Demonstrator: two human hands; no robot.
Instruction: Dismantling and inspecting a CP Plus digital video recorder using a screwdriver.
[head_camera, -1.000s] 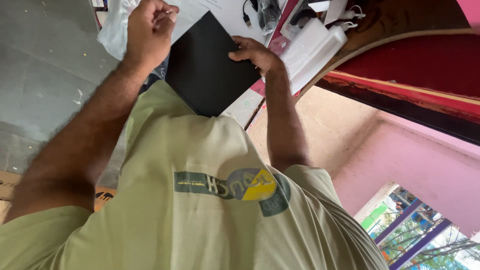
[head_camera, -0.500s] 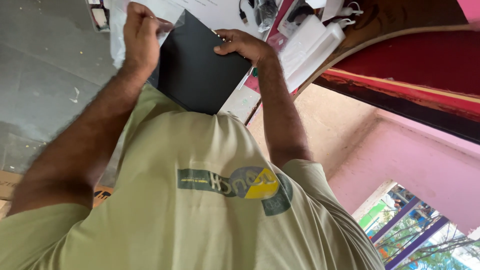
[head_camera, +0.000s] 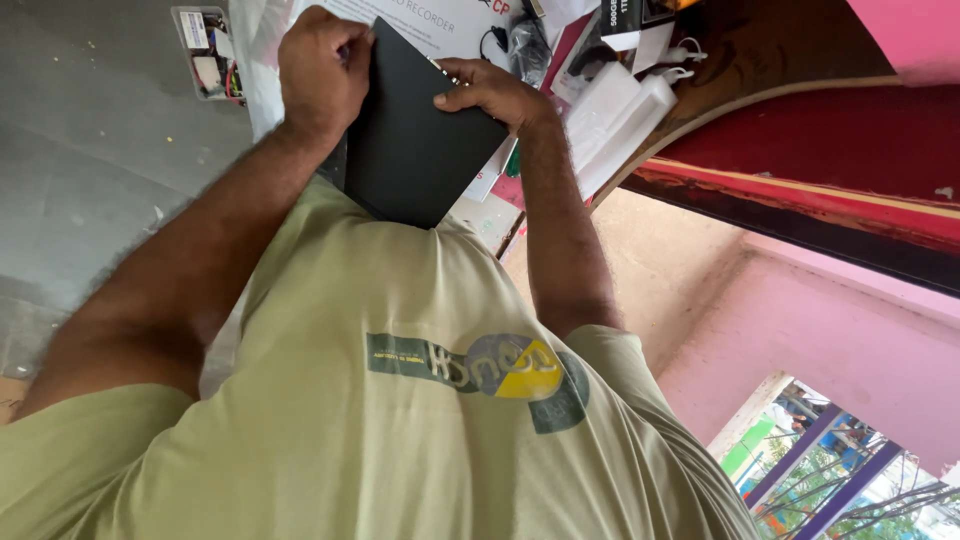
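At upper centre, the left hand (head_camera: 322, 70) and right hand (head_camera: 490, 92) clamp opposite edges of a flat black panel (head_camera: 415, 150), bracing it against the olive shirt (head_camera: 400, 400) for steadiness.

A single head-worn camera looks steeply down the wearer's own chest, so the olive shirt (head_camera: 420, 400) fills the lower frame at very close range. The view appears turned over, with the hands (head_camera: 322, 72) near the top edge and the cluttered surface (head_camera: 600, 110) beyond them. A window with greenery (head_camera: 830, 470) sits bottom right.
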